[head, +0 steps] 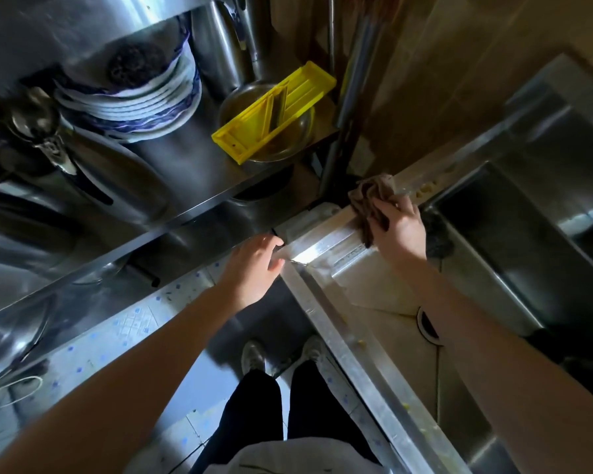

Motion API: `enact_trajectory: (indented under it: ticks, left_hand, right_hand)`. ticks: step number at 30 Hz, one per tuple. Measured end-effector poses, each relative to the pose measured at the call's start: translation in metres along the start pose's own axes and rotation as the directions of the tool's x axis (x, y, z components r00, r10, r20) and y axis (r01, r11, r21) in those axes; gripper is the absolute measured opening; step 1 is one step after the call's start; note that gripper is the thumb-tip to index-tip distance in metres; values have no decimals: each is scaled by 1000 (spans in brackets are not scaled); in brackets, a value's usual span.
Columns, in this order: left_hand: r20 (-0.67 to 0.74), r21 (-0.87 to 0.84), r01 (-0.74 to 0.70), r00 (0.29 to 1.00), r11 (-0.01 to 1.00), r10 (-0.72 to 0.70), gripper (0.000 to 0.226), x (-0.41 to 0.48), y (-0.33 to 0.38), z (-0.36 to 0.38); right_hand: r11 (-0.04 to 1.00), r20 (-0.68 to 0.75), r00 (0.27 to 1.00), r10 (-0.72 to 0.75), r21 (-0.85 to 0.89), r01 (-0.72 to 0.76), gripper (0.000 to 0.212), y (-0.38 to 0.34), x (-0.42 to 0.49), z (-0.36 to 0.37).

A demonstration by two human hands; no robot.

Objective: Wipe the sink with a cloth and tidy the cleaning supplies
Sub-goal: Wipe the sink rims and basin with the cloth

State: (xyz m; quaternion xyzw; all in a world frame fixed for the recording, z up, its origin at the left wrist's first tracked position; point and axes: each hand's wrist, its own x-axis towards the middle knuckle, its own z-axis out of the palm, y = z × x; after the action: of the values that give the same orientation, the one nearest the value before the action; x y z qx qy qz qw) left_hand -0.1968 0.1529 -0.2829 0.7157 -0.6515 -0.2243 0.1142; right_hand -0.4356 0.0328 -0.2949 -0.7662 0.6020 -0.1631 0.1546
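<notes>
Head view: one sink (367, 367) with two basins runs along the right, open floor beside it. One left hand (254, 265) rests on its rim corner, fingers loose and holding nothing. Beyond, one right hand (399, 230) clutches the single brown cloth (374, 196) against the far rim. Farther off, one yellow slicer (274, 111) lies across a metal bowl (285, 153).

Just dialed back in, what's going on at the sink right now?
A person stands at a steel sink. The right hand grips a brown cloth and presses it on the sink's far left corner rim. The left hand rests with relaxed fingers on the near corner. Yellowish bits lie on the rim just beyond the cloth, not yet wiped. On the shelf beside it, a yellow slicer lies across a metal bowl.
</notes>
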Motion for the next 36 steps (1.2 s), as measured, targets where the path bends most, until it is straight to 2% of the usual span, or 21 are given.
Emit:
enact_trajectory:
  ticks: [5, 9, 12, 13, 14, 16, 17, 19, 21, 24, 27, 31, 36]
  left_hand:
    - [36, -15, 55, 998, 998, -54, 31, -5, -6, -7]
    - [14, -31, 78, 997, 996, -78, 31, -7, -10, -15]
    - [12, -30, 75, 997, 997, -74, 30, -8, -11, -18]
    - [11, -32, 74, 997, 997, -73, 29, -8, -11, -18]
    - [13, -33, 72, 997, 997, -72, 29, -8, -11, -18]
    - [23, -31, 72, 997, 997, -72, 28, -7, -10, -16]
    - [27, -30, 73, 997, 997, -72, 28, -7, -9, -14]
    - [29, -31, 74, 997, 997, -73, 27, -5, -7, -11]
    - [32, -34, 72, 997, 997, -71, 27, -3, -5, -9]
    - [42, -41, 71, 997, 997, -69, 27, 2, -2, -5]
    - [55, -41, 70, 996, 997, -67, 28, 5, 0, -4]
    - [61, -37, 55, 997, 998, -52, 28, 8, 4, -5]
    - [44, -27, 50, 998, 998, -49, 28, 14, 8, -9]
  right_hand:
    - [994, 35, 996, -86, 70, 84, 33, -35, -33, 14]
    - [987, 64, 987, -145, 71, 141, 26, -62, -58, 24]
    - [937, 20, 938, -347, -25, 347, 25, -64, -65, 26]
    - [893, 54, 900, -432, -113, 436, 25, -61, -65, 29]
    - [871, 149, 878, -454, -131, 473, 25, -56, -64, 32]
    - [888, 271, 869, -414, -89, 451, 31, -47, -57, 36]
    - [905, 268, 875, -402, -27, 424, 35, -41, -55, 37]
    - [934, 235, 907, -350, 10, 358, 32, -41, -46, 32]
    - [956, 133, 947, -291, 84, 282, 27, -41, -40, 23]
    - [974, 97, 970, -224, 50, 220, 31, -31, -27, 15]
    - [987, 41, 986, -160, -11, 160, 39, -12, -12, 16]
    - [997, 19, 1000, -7, 83, 5, 44, 7, 7, 12]
    - [993, 16, 997, 76, 91, -78, 44, 28, 34, 1]
